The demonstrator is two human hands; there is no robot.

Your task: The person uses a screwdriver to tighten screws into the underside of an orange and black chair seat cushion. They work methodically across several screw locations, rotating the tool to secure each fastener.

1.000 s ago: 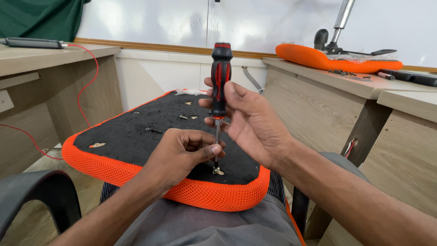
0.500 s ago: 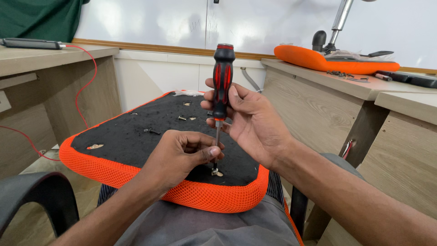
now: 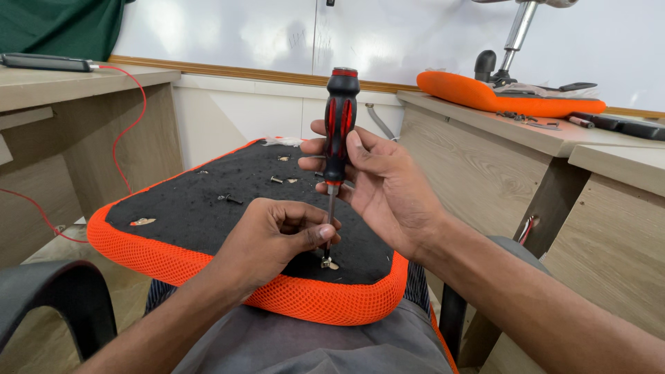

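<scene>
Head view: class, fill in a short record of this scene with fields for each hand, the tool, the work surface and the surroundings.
Right hand: grips the screwdriver's handle
Left hand: fingertips steady the shaft low down
Screwdriver: black and red, upright, tip on a screw
Seat cushion: upside down on the lap, black underside, orange mesh edge
Loose screws: scattered on the black underside
Desk: to the right, holds another orange seat
</scene>
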